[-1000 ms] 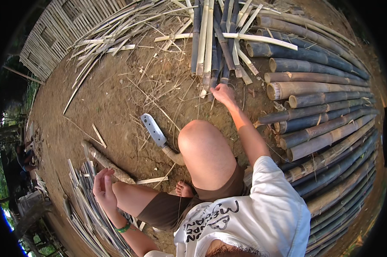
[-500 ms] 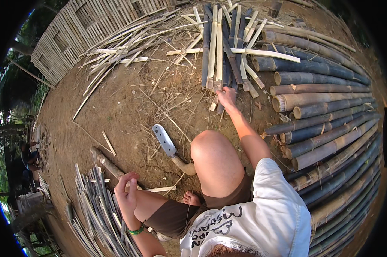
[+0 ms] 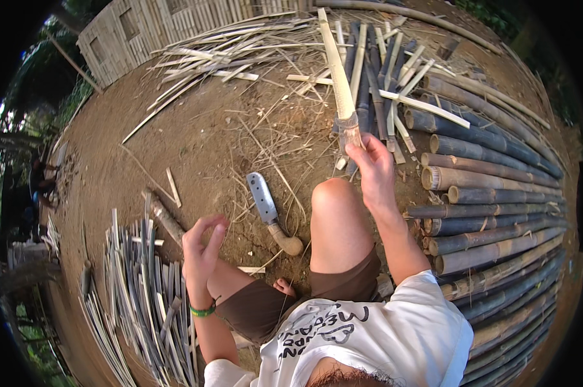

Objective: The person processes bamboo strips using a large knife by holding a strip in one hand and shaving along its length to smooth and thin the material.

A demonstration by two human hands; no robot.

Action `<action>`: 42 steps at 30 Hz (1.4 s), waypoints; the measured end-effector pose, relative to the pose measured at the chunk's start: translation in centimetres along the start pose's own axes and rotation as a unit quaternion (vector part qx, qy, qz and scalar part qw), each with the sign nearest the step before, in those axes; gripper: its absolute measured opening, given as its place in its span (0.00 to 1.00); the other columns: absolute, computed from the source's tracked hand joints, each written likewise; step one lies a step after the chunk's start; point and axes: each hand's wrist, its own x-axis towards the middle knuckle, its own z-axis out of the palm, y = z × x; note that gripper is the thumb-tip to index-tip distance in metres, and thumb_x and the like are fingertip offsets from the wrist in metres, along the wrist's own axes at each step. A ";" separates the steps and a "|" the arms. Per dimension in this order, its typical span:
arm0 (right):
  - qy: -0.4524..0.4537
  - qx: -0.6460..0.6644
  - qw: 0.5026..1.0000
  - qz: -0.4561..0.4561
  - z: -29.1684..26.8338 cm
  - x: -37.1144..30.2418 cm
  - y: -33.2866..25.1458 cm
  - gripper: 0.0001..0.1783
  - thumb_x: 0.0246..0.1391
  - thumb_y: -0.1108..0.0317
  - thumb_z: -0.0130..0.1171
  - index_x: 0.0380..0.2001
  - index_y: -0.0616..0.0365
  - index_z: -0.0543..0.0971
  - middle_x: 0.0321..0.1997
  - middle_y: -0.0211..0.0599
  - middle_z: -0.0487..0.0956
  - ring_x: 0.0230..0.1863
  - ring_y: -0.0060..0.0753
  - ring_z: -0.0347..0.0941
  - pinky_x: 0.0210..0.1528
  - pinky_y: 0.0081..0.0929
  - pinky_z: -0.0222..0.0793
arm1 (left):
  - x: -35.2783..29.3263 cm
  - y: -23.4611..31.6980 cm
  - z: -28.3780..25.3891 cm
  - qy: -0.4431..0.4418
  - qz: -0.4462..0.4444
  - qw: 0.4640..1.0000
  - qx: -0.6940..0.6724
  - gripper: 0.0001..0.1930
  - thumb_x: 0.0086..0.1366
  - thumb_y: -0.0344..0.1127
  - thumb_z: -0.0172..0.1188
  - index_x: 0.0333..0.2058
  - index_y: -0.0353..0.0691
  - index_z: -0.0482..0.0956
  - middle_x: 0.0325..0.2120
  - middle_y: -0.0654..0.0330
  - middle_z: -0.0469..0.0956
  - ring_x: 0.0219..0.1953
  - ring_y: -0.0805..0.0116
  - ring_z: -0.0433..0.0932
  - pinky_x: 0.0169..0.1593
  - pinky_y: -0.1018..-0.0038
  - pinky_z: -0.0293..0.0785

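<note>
Beyond my right knee, my right hand (image 3: 376,171) pinches the near end of a split bamboo strip (image 3: 340,74). The strip rises away from me, pale inner side up, with a rough brown node close to my fingers. My left hand (image 3: 202,248) hovers over my left knee, fingers loosely bent and apart, nothing in it. Between my hands, a broad-bladed machete (image 3: 261,197) with holes in its blade and a curved wooden handle lies on the ground, touched by neither hand. Behind the held strip is a pile of split bamboo (image 3: 369,90).
Bamboo poles (image 3: 491,195) lie stacked along the right. Thin strips (image 3: 140,290) are heaped at lower left beside a short stick (image 3: 167,218). More loose strips (image 3: 220,55) lie before a slatted bamboo wall (image 3: 133,32). Another person (image 3: 38,184) is at far left.
My right hand has lifted a bamboo strip off the pile and drawn it nearer to me. My left hand stays raised over my left knee. The view has shifted slightly.
</note>
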 end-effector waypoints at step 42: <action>-0.258 -0.004 0.965 0.045 21.9 -11.4 7.8 0.21 0.68 0.53 0.48 0.32 0.62 0.74 0.27 0.35 0.77 0.30 0.26 0.73 0.37 0.24 0.69 | 1.4 -5.9 -5.1 0.455 0.124 0.868 -0.155 0.10 0.66 0.33 0.64 0.34 0.29 0.79 0.32 0.56 0.81 0.35 0.67 0.81 0.44 0.69 0.81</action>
